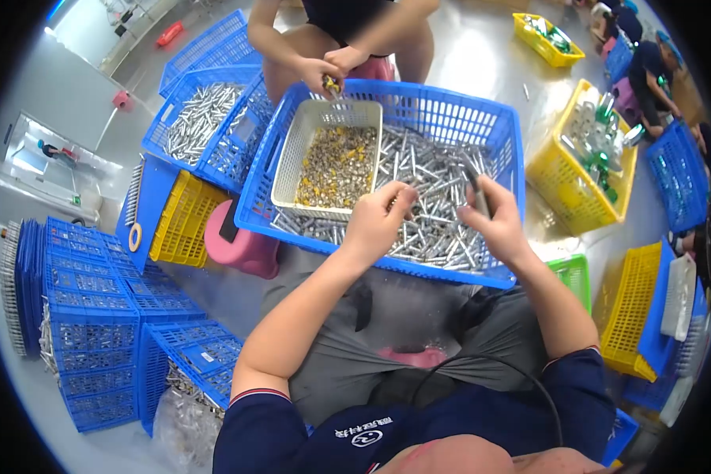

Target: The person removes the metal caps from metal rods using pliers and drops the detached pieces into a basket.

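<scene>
A large blue basket (494,261) in front of me holds many silver metal bolt-like pieces (430,201). Inside its left part sits a cream basket (280,178) with many small brass-coloured and yellow parts (336,162). My left hand (378,221) is closed over the bolts, just right of the cream basket; what its curled fingers hold is hidden. Above the right side of the pile, my right hand (496,221) grips a dark grey rod-like metal piece (477,188) between thumb and fingers.
Across from me, a person's hands (332,69) hold small parts. A blue basket of bolts (205,118) and a pink stool (241,241) stand left. Stacked blue crates (95,347) are lower left. At right stands a yellow basket (581,189) with silver and green items.
</scene>
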A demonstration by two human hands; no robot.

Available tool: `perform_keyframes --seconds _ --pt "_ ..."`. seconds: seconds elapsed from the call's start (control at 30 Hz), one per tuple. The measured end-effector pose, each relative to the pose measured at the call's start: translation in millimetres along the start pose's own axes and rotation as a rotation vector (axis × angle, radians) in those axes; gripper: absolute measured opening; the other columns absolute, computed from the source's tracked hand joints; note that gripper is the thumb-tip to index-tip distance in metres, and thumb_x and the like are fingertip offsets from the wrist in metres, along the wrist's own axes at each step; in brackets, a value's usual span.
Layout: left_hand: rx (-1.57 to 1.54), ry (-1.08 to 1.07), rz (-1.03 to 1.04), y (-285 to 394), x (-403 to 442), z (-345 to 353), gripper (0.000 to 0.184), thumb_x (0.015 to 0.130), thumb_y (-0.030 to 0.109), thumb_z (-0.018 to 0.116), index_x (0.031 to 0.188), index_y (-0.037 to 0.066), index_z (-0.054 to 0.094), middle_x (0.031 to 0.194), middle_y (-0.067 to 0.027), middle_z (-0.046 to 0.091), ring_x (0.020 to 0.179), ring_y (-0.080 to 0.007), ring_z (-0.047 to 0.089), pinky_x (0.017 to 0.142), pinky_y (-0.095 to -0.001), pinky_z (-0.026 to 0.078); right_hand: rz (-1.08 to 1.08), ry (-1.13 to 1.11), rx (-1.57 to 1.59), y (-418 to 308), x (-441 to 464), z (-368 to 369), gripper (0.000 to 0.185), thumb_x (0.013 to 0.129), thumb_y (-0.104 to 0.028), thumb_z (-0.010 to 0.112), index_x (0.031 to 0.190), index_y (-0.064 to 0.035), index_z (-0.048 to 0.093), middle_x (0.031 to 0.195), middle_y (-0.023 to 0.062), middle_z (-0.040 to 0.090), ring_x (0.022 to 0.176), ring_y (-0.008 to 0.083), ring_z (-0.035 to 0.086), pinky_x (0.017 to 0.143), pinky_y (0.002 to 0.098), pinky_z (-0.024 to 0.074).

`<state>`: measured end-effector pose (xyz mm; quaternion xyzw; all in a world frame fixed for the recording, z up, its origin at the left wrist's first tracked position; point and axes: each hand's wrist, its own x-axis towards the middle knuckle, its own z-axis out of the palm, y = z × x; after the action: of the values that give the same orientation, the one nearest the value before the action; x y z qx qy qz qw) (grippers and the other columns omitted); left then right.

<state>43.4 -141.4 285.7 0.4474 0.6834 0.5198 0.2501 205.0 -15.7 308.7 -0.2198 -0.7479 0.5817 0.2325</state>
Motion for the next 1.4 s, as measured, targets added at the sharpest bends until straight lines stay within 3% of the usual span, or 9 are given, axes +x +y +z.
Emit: perform_keyframes --seconds 0.07,0.23,0.47,0.7,0.87,1.13,1.2,1.33,1.4 --pt "-0.256 0.011 -0.055 9.9 -9.8 0.2 0.027 0.092 0.027 0.047 0.09 0.003 0.059 0.059 0.0017 0.05 0.05 -0.0024 0.038 0.045 -0.0181 0.028 -0.108 -0.008 -0.142 2.4 -2.9 8.5 0.02 0.071 -0.011 0.063 0.079 -0.0019 0.047 0.065 0.0012 0.042 0.057 0.0081 0.038 0.054 0.025 0.0346" --pt "-0.357 -0.054 -0.009 23.7 -13.3 0.6 0.03 0.093 0.029 0.046 0.094 0.001 0.056 0.058 0.0036 0.043 0.049 -0.0022 0.033 0.045 -0.0176 0.024 -0.376 0.112 -0.413 4.6 0.5 9.4 0.026 0.065 -0.01 0.065 0.085 -0.0026 0.049 0.075 0.0108 0.048 0.068 0.0251 0.048 0.06 0.0325 0.0389" --pt "-0.436 -0.162 -0.02 25.3 -12.6 0.4 0.027 0.092 0.025 0.047 0.091 0.001 0.059 0.057 0.007 0.038 0.052 -0.0009 0.032 0.046 -0.0187 0.026 -0.493 0.05 -0.506 -3.1 5.6 -2.9 0.031 0.063 -0.015 0.065 0.087 -0.0018 0.05 0.077 0.0117 0.047 0.071 0.0276 0.046 0.067 0.0361 0.0362" --pt "-0.389 -0.193 0.011 31.1 -12.4 -1.3 0.038 0.095 0.029 0.035 0.092 -0.004 0.054 0.058 0.0034 0.037 0.048 -0.0036 0.032 0.043 -0.0186 0.024 -0.458 0.01 -0.52 -3.4 5.1 -7.1 0.034 0.062 -0.016 0.066 0.088 -0.0026 0.049 0.078 0.0119 0.047 0.075 0.0292 0.047 0.069 0.0365 0.0355" --pt "-0.776 -0.285 -0.252 34.3 -12.9 1.4 0.038 0.094 0.032 0.032 0.098 -0.002 0.048 0.06 -0.0005 0.041 0.047 -0.0077 0.039 0.037 -0.0206 0.031 -0.458 0.093 -0.681 -10.9 2.9 -8.0 0.034 0.059 -0.015 0.067 0.087 -0.0041 0.05 0.079 0.0105 0.048 0.078 0.0286 0.048 0.07 0.0366 0.0354" --pt "-0.756 -0.329 -0.251 36.5 -14.3 -4.2 0.035 0.096 0.031 0.032 0.1 -0.001 0.047 0.058 -0.0006 0.04 0.039 -0.0056 0.032 0.034 -0.0192 0.029 -0.5 0.17 -0.827 -11.8 3.9 -10.0 0.035 0.057 -0.016 0.066 0.087 -0.0047 0.051 0.08 0.0099 0.05 0.08 0.0288 0.049 0.072 0.0364 0.0364" --pt "-0.81 -0.458 -0.416 39.3 -12.5 -10.0 0.035 0.095 0.032 0.033 0.102 0.001 0.047 0.058 -0.0005 0.041 0.037 -0.0046 0.03 0.033 -0.0187 0.027 -0.484 0.141 -0.824 -10.9 3.2 -11.3 0.034 0.057 -0.015 0.065 0.087 -0.0044 0.051 0.08 0.0104 0.051 0.079 0.0292 0.049 0.072 0.0365 0.037" --pt "-0.701 -0.395 -0.363 32.7 -12.4 0.0 0.029 0.095 0.03 0.038 0.102 0.004 0.047 0.06 -0.0012 0.045 0.04 -0.0048 0.035 0.035 -0.0179 0.029 -0.396 0.104 -0.713 -6.8 0.6 -7.1 0.032 0.059 -0.016 0.065 0.085 -0.0031 0.052 0.078 0.0126 0.053 0.078 0.0316 0.051 0.07 0.0383 0.0394" --pt "-0.618 -0.171 -0.223 27.7 -13.4 7.6 0.023 0.094 0.028 0.042 0.102 0.006 0.045 0.064 -0.002 0.049 0.046 -0.0051 0.04 0.038 -0.0173 0.031 -0.319 0.103 -0.625 -5.3 -1.8 -1.8 0.031 0.061 -0.017 0.066 0.085 -0.0027 0.052 0.077 0.0131 0.053 0.076 0.0313 0.052 0.068 0.0382 0.0406"
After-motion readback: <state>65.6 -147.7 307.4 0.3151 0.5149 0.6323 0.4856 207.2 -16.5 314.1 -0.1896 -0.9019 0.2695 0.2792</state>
